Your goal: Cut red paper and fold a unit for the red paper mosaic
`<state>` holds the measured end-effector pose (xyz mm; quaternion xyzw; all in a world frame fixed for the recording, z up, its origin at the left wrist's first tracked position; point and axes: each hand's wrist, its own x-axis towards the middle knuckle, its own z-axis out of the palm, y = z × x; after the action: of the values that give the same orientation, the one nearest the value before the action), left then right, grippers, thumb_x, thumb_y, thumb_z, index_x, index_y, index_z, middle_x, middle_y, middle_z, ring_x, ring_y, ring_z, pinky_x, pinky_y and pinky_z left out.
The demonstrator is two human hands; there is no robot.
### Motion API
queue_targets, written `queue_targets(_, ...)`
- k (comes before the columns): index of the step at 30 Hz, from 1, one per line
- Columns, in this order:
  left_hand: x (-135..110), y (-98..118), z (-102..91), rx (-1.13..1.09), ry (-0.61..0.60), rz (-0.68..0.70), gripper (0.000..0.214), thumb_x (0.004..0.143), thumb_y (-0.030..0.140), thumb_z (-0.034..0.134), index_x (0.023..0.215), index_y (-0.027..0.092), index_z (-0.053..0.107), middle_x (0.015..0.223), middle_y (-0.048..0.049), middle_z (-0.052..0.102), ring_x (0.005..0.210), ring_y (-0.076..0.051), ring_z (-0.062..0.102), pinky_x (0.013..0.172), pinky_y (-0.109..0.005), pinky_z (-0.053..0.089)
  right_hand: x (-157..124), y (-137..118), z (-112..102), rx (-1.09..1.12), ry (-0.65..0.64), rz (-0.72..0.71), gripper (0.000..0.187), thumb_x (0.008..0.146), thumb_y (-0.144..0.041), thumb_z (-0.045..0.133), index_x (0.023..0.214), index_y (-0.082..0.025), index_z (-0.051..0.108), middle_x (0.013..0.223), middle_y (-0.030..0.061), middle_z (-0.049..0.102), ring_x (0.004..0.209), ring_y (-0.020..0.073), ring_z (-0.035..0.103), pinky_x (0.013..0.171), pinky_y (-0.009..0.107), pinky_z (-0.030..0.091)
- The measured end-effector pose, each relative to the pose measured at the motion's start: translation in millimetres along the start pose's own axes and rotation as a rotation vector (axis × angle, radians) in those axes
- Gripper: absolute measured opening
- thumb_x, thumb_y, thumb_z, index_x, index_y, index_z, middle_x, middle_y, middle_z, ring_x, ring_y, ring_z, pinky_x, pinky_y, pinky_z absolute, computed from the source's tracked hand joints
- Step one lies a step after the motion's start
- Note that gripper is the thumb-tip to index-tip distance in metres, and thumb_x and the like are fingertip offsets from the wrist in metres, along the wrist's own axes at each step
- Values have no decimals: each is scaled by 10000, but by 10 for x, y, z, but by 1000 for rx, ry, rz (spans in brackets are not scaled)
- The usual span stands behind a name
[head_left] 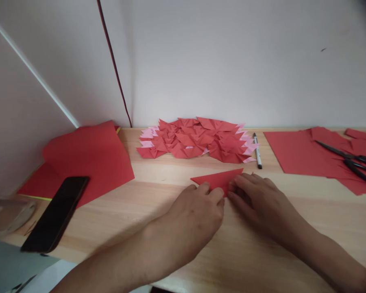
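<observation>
A small red folded paper triangle (217, 179) lies on the wooden table (158, 191) just in front of me. My left hand (195, 219) rests on its near left edge with fingers curled and pressed onto the paper. My right hand (256, 199) presses its near right corner, fingertips together on the paper. Beyond the triangle sits a pile of folded red and pink paper pieces (195, 140).
A black-capped pen (257, 151) lies right of the pile. Red paper sheets (305, 152) with black scissors (350, 160) are at the right. At the left lie a large red sheet (94, 156) and a black phone (56, 213). A red cord (114, 69) runs down the wall.
</observation>
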<state>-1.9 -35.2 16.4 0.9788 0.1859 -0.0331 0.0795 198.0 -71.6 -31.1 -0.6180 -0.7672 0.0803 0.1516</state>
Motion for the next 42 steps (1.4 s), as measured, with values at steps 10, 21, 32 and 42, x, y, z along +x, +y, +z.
queue_targets(10, 35, -63, 36, -44, 42, 10, 211, 872, 74, 428, 1034, 152, 539, 995, -73, 567, 953, -195, 507, 866, -342, 415, -27, 27, 4, -33, 27, -23, 152, 896, -205, 393, 817, -193, 522, 809, 45, 591, 743, 202, 531, 671, 337, 378)
queue_targets(21, 25, -71, -19, -83, 48, -12, 273, 905, 84, 393, 1121, 174, 534, 1054, -73, 567, 1003, -190, 491, 880, -327, 413, -324, -6, -119, -257, -12, -230, 469, 825, -264, 518, 1291, -313, 496, 1138, 59, 601, 982, 272, 562, 783, 438, 450)
queue_targets(32, 21, -40, -35, -87, 59, -24, 225, 899, 80, 423, 1060, 158, 559, 975, -63, 556, 969, -184, 486, 865, -323, 410, -330, -129, -91, -387, 97, -261, 332, 902, -248, 391, 1140, -186, 615, 1062, 110, 651, 869, 273, 589, 698, 437, 485)
queue_targets(42, 18, -167, -53, -143, 31, -9, 224, 897, 57, 406, 885, 174, 596, 895, -29, 569, 868, -157, 508, 795, -283, 422, -352, -136, -109, -392, 147, -306, 362, 912, -298, 369, 1112, -141, 627, 1064, 141, 662, 879, 290, 610, 682, 444, 493)
